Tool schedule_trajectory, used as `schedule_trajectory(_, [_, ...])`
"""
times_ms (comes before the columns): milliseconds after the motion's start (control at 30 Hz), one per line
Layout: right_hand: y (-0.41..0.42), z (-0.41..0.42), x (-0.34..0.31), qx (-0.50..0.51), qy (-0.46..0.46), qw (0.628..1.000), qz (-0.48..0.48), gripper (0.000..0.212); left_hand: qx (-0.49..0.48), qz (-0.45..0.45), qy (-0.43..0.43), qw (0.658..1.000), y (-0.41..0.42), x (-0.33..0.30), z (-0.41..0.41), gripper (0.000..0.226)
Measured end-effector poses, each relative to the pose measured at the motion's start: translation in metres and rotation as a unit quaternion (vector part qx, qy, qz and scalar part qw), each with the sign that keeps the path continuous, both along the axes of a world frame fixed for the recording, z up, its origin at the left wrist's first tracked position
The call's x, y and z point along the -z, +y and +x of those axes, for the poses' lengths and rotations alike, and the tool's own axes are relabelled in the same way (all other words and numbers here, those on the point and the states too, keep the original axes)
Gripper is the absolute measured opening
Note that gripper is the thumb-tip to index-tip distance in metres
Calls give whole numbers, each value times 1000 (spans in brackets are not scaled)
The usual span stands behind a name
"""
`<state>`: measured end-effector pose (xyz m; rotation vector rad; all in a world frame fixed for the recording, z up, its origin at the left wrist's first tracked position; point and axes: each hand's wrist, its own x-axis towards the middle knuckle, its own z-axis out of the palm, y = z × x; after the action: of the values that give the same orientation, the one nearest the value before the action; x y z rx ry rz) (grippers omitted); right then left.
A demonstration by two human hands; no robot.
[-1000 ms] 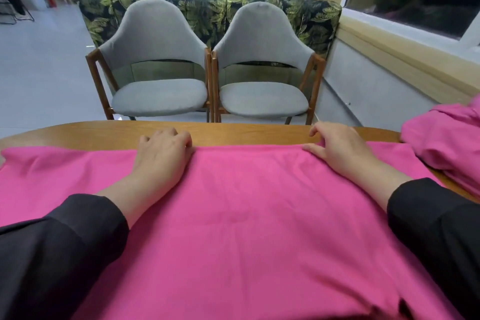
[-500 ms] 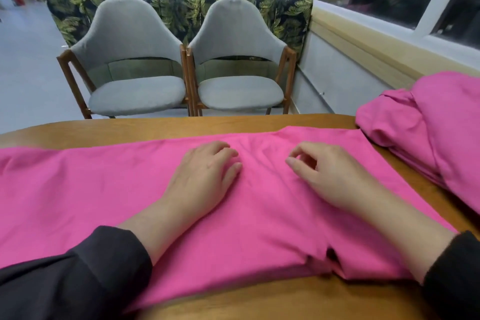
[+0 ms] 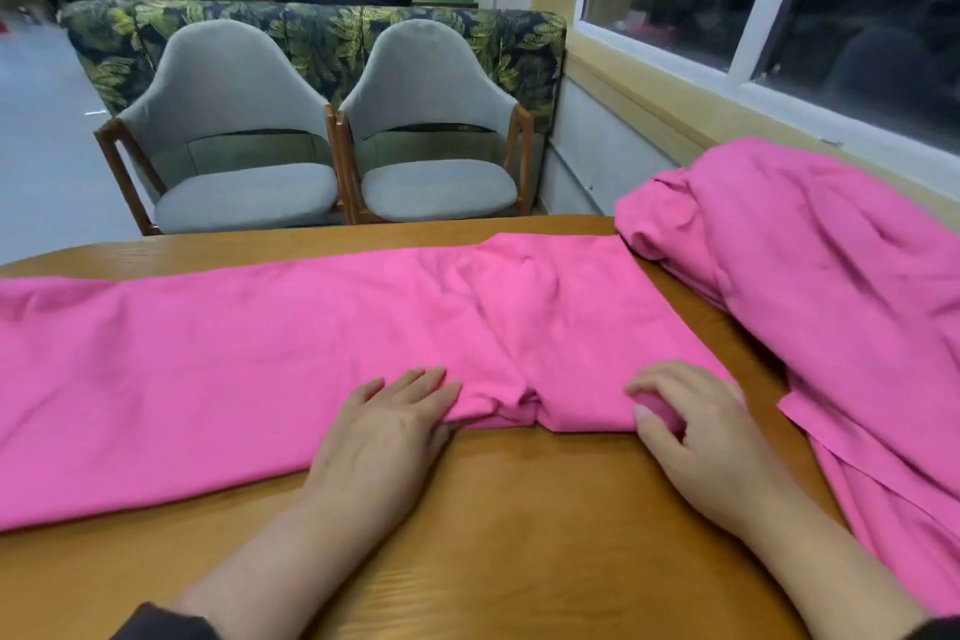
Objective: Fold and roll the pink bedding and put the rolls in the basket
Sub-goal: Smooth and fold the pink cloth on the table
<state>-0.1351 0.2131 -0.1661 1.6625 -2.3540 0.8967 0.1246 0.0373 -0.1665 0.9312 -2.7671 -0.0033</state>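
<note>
At the near edge of the wooden table (image 3: 519, 509), both hands sit on the front hem of the folded pink sheet (image 3: 260, 353). Left hand (image 3: 387, 424) lies flat, fingers straight, pressing the hem down. Right hand (image 3: 691, 418) has its fingers curled, pinching a bit of the hem near the sheet's right corner. The sheet lies as a long strip across the table, running off the left side of the view, with a bunched dip in the hem between the hands. It looks thin, light, limp cotton, no stiffness, likely to slide on the smooth wood and wrinkle easily. Best hold is probably the right end corners, rolling tight while the other palm pins it. Further right, a second heap of pink bedding (image 3: 831, 276) sits loose, touching the strip's far corner. Two grey chairs (image 3: 332, 146) stand beyond. No basket in view.
</note>
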Motion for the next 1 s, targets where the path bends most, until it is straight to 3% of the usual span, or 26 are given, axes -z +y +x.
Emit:
schedule_trajectory(100, [10, -8, 3, 148, -21, 989, -18, 19, -1, 26, 16, 1000, -5, 4, 12, 51])
schedule_trajectory(200, [19, -14, 3, 212, -57, 976, -11, 26, 2, 45, 54, 998, -11, 4, 21, 55])
schedule_trajectory(300, [22, -11, -1, 214, -94, 972, -7, 23, -10, 98, 99, 990, -9, -4, 25, 61])
schedule_trajectory(400, [25, -9, -4, 185, -148, 971, -15, 15, -23, 76, 103, 992, 0, -6, 25, 71])
schedule_trajectory(467, [26, -11, -4, 153, -175, 972, -32, 20, -31, 76, 91, 993, 3, -10, 22, 75])
schedule_trajectory(600, [27, -25, 1, 177, -141, 963, -146, 30, -75, 136, 95, 983, 0, -9, 23, 84])
schedule_trajectory(767, [24, -33, 6, 206, -115, 959, -159, 26, -21, 115, 80, 990, -9, -2, 26, 72])
schedule_trajectory(900, [22, -30, 3, 182, -163, 955, -170, 30, 29, 64, 102, 992, -29, 3, 43, 40])
schedule_trajectory(1000, [21, -28, 1, 163, -172, 958, -162, 30, 42, 141, 144, 978, -32, -9, 61, 56])
